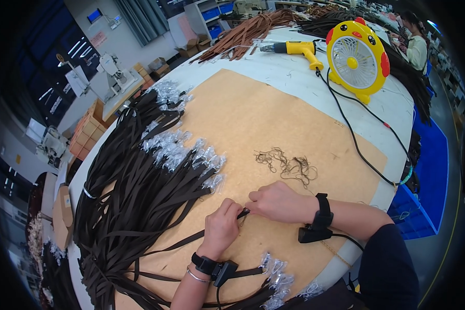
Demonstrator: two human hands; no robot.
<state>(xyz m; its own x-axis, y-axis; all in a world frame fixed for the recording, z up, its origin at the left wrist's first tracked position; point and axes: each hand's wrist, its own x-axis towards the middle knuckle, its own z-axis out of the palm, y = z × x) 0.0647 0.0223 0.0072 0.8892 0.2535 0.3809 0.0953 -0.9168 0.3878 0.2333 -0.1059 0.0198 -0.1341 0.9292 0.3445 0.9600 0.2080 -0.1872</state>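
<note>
Pale wall (132,47), blue-grey curtain (142,20), dark window (36,67) seemingly reflecting strip lights (78,48), white shelves (193,16), grey floor (451,186) at right.

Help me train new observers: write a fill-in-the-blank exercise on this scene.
Of the left hand and right hand at the dark strap, only the ____ has a silver bracelet at its wrist.
The tangled thread lies closer to the ____ hand.
The fan is mainly coloured ____.
The large crate at right is coloured ____.

Missing words: left; right; yellow; blue.
</note>
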